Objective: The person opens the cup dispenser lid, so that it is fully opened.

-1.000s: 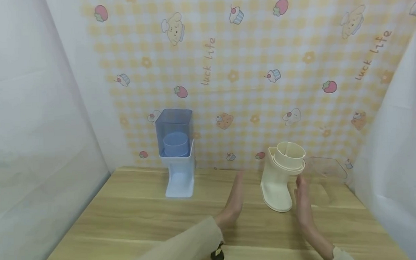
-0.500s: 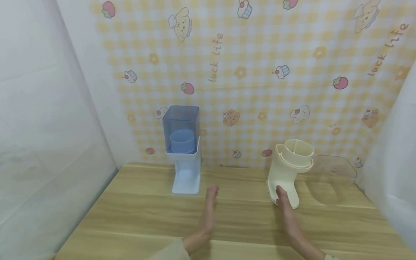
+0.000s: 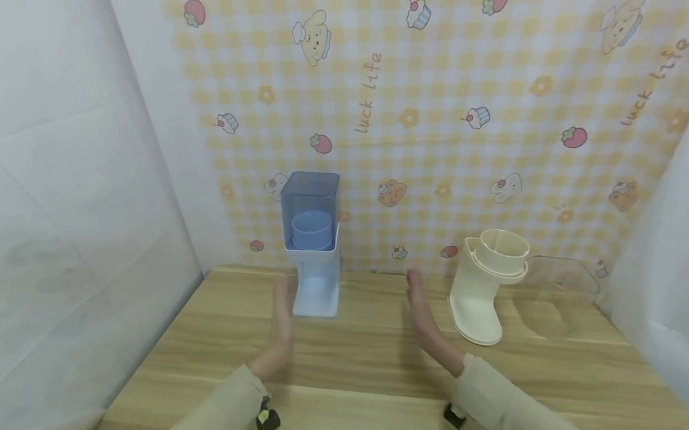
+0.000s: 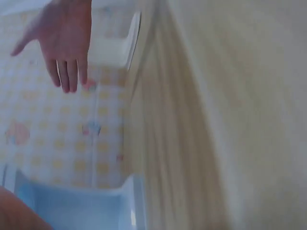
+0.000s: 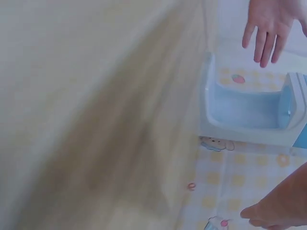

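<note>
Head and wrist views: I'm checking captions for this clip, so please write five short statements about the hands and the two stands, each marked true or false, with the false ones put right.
1. The blue stand stands on the table. True.
2. The left hand grips the blue stand's base. False: the left hand has its fingers straight, not curled round it.
3. In the head view, the right hand appears between the blue stand and the cream stand. True.
4. The tinted box tops the cream stand. False: the tinted box is on the blue stand; a round cup tops the cream one.
5. The cup's top is open. True.
</note>
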The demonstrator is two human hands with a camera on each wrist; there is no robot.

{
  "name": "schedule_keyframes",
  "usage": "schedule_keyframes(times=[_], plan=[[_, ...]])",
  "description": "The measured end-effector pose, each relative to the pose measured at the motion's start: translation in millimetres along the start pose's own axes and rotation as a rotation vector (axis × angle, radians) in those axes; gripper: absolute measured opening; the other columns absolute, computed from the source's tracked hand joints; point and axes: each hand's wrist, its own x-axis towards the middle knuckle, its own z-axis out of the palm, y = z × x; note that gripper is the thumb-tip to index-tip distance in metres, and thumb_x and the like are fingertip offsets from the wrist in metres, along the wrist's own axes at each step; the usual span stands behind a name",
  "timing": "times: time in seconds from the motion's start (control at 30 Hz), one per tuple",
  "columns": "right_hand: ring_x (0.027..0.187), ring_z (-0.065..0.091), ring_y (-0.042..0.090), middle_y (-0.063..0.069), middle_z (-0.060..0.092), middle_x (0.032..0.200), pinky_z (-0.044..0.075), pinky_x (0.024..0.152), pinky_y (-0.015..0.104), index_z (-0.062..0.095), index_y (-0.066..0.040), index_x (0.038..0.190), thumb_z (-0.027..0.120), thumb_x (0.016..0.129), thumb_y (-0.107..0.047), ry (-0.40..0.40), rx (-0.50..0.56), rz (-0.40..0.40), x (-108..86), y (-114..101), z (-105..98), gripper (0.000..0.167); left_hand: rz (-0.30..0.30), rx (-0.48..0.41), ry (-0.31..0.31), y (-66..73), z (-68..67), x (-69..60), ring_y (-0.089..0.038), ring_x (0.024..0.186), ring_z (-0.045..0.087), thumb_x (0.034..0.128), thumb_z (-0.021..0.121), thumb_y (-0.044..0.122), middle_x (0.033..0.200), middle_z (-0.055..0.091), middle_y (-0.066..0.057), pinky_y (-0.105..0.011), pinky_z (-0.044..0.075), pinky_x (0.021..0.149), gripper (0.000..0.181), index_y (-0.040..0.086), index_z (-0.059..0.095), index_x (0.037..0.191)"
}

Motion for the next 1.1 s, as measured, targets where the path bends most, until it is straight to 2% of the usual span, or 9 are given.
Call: schedule_keyframes(times=[0.23,0.47,0.6,0.63,0.7,0.87,0.9,1.0,1.1], plan=[[0.155,-0.007,0.033,0.013,-0.008,0.168,-0.005,0.125,0.055,-0.004,-0.008,0.160,0.010,0.106,-0.055,0.032,0.065,-0.048,54.8,-19.5,51.7,0.073,0.115,-0.021,-0.026,9.2,-26.4,66.4,-0.026,0.156,-0.010,0.0947,-0.004,0.072,0.168,-0.011,-0.011,-0.050,-0.012,0.124,0.086,0.015,-0.014,0.159],[0.156,0.006,0.029,0.012,0.008,0.168,0.003,0.127,0.048,0.011,-0.006,0.160,0.020,0.107,-0.051,0.117,0.145,-0.093,96.5,-40.6,91.2,0.070,0.210,-0.186,0.020,23.3,-23.6,103.9,-0.037,0.155,-0.004,0.1036,0.014,0.056,0.165,-0.012,-0.023,-0.061,-0.012,0.121,0.084,-0.003,-0.024,0.149],[0.156,0.007,0.026,0.008,0.010,0.168,0.004,0.127,0.045,0.013,-0.008,0.160,0.017,0.105,-0.057,0.173,0.164,-0.132,113.0,-41.3,101.9,0.073,0.194,-0.194,0.025,26.5,-17.5,113.4,-0.038,0.155,0.000,0.1069,0.018,0.042,0.166,0.000,-0.024,-0.060,-0.007,0.123,0.066,-0.003,0.003,0.152],[0.156,0.006,0.026,0.008,0.009,0.169,0.003,0.127,0.045,0.012,-0.009,0.160,0.017,0.105,-0.057,0.177,0.168,-0.136,115.3,-40.7,105.5,0.073,0.187,-0.201,0.042,27.4,-16.7,115.1,-0.036,0.155,0.006,0.1071,0.021,0.039,0.162,0.013,-0.023,-0.057,-0.003,0.124,0.058,-0.006,0.019,0.144],[0.156,0.004,0.025,0.007,0.007,0.169,0.001,0.127,0.046,0.010,-0.011,0.161,0.014,0.106,-0.055,0.166,0.168,-0.115,115.1,-40.5,114.3,0.071,0.174,-0.192,0.015,26.7,-17.8,116.2,-0.032,0.155,0.010,0.1071,0.012,0.045,0.161,0.024,-0.021,-0.052,0.001,0.126,0.066,-0.002,0.026,0.151],[0.156,0.010,0.026,0.005,0.014,0.168,0.005,0.126,0.048,0.013,-0.016,0.161,0.011,0.105,-0.057,0.124,0.185,-0.072,109.5,-40.5,134.5,0.070,0.202,-0.168,-0.123,20.2,-21.8,116.0,-0.029,0.147,0.031,0.0982,-0.003,0.067,0.157,0.037,-0.015,-0.045,0.013,0.125,0.087,0.010,0.024,0.158],[0.155,0.013,0.026,0.005,0.017,0.168,0.006,0.126,0.049,0.015,-0.017,0.161,0.011,0.104,-0.059,0.131,0.195,-0.070,109.0,-40.8,136.4,0.071,0.224,-0.203,-0.164,13.2,-24.1,121.2,-0.028,0.142,0.038,0.0978,0.004,0.071,0.153,0.043,-0.014,-0.043,0.021,0.122,0.086,0.013,0.028,0.157],[0.154,0.017,0.025,0.003,0.022,0.167,0.008,0.126,0.049,0.018,-0.020,0.161,0.011,0.102,-0.064,0.143,0.206,-0.082,108.6,-41.4,138.3,0.073,0.251,-0.216,-0.191,12.3,-21.5,120.3,-0.022,0.135,0.044,0.0957,0.006,0.075,0.150,0.046,-0.010,-0.043,0.026,0.119,0.085,0.020,0.029,0.156],[0.155,0.014,0.024,0.001,0.018,0.168,0.007,0.126,0.048,0.016,-0.019,0.161,0.010,0.103,-0.062,0.139,0.198,-0.079,107.9,-43.1,137.0,0.073,0.194,-0.243,-0.181,16.8,-17.5,117.9,-0.020,0.132,0.045,0.0963,0.004,0.074,0.148,0.047,-0.007,-0.042,0.027,0.118,0.082,0.023,0.030,0.156]])
